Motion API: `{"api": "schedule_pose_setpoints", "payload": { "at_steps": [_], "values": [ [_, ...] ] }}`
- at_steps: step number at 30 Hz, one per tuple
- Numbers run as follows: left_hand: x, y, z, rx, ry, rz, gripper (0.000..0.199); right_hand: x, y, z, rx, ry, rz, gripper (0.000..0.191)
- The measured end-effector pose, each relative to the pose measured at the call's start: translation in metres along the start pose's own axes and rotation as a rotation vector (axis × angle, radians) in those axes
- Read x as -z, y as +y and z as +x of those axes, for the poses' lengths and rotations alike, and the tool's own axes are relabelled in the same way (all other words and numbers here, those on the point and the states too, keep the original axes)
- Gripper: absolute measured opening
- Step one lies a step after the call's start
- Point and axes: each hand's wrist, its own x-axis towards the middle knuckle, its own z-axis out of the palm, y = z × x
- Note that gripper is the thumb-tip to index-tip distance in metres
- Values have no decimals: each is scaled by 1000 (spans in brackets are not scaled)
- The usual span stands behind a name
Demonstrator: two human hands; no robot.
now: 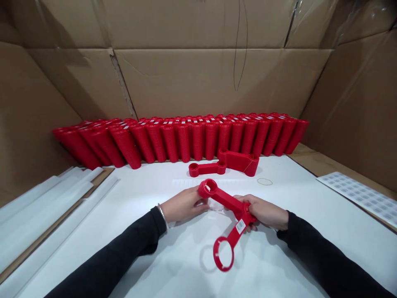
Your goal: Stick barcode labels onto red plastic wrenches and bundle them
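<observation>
Red plastic link pieces (228, 200) with ring ends are held above the white table by both hands. My left hand (186, 205) has its fingers closed at the upper left ring. My right hand (263, 212) grips the pieces where they cross at the right. One link (236, 232) with a white label swings down toward me, its large ring at the lower end. A bit of clear film shows between the hands. Behind them lie a short red link (207, 168) and a thicker red stack (238, 160) with a rubber band round it.
Rows of stacked red pieces (197, 142) stand along the cardboard wall (201, 78). A loose rubber band (264, 181) lies on the white table (155, 265). White sheets (46, 203) lie at left, a label sheet (359, 196) at right.
</observation>
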Motion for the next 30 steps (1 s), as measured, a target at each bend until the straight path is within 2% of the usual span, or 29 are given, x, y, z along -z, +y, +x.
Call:
{"api": "schedule_pose_setpoints", "payload": {
  "at_steps": [4, 11, 15, 18, 22, 25, 28, 30],
  "values": [
    [-9, 6, 3, 56, 48, -52, 16, -2, -2, -3, 14, 1, -44, 61],
    [-17, -2, 8, 51, 88, 55, 18, -5, -5, -3, -18, 31, 10, 64],
    [-10, 0, 6, 33, 87, 5, 18, -5, -4, -2, -14, 26, 22, 70],
    [-3, 5, 1, -23, 54, 17, 23, -2, -3, -2, -12, 18, 72, 67],
    [-2, 11, -2, -46, 123, 298, 44, 3, -3, -6, 11, 31, 215, 60],
    [-5, 17, -3, -50, 136, 493, 40, 6, -6, -9, 51, 46, 297, 55],
    [4, 29, -7, -23, 111, 549, 35, 5, -14, -17, 100, 22, 300, 55],
    [20, 40, -14, 33, 63, 495, 36, 4, -24, -26, 139, 43, 263, 57]
  ]
}}
